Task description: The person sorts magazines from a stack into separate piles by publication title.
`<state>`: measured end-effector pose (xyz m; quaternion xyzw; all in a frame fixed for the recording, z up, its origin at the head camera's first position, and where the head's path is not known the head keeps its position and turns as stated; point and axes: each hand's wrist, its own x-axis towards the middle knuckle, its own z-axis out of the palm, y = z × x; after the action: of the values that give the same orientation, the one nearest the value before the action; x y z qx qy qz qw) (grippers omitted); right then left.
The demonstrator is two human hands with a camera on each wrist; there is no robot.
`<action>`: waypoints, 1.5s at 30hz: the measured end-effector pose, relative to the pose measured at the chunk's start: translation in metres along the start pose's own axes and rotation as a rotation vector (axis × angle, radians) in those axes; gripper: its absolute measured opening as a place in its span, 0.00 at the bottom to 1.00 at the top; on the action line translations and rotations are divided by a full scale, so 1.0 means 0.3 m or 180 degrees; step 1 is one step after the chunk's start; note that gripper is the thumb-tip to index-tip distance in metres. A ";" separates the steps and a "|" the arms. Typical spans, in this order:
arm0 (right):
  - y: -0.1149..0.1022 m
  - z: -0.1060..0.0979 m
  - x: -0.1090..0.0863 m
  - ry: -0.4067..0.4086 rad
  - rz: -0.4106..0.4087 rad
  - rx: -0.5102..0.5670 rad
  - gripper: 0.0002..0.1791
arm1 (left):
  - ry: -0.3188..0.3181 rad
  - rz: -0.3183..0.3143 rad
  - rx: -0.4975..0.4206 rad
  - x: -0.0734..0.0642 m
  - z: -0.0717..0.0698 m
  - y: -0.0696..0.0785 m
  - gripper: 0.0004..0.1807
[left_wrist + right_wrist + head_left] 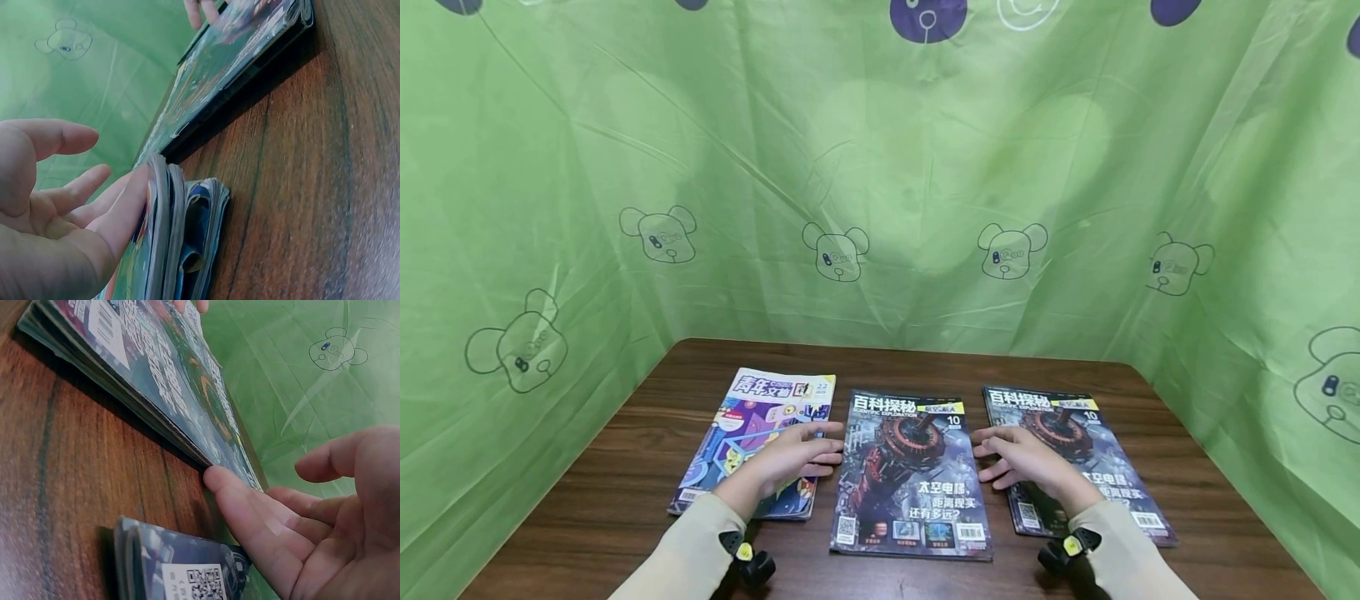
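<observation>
Three stacks of magazines lie side by side on a brown wooden table. The middle stack of dark blue magazines (880, 492) lies between my two hands. My left hand (790, 460) is over the right side of the colourful purple magazines (707, 467), its loosely extended fingers pointing toward the middle stack's left edge. My right hand (1022, 460) reaches over the left part of the right-hand magazines (1120, 467), fingertips close to the middle stack's right edge. In the right wrist view, the little finger (220, 481) appears to meet that edge. Neither hand grips anything.
The wooden table (625, 467) extends around the stacks. A green curtain (917, 183) printed with bear outlines surrounds its back and sides. Each wrist wears a small black camera, such as the left wrist camera (756, 568).
</observation>
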<state>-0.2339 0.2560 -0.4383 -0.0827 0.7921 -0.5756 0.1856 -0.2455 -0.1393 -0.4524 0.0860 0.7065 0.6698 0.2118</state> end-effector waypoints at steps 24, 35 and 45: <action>0.012 0.012 0.011 0.0110 0.0008 -0.0047 0.27 | -0.0028 -0.0092 -0.0047 0.023 0.047 -0.018 0.35; 0.010 0.019 0.010 0.0187 0.0019 -0.0088 0.26 | -0.0256 -0.0085 0.0015 0.019 0.070 -0.001 0.38; 0.004 0.031 0.007 0.0333 0.0061 -0.0213 0.25 | -0.0283 0.0111 -0.0083 0.020 0.065 0.004 0.38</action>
<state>-0.2322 0.2475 -0.4424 -0.0511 0.8202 -0.5505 0.1466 -0.2429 -0.1190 -0.4526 0.1253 0.6860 0.6781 0.2324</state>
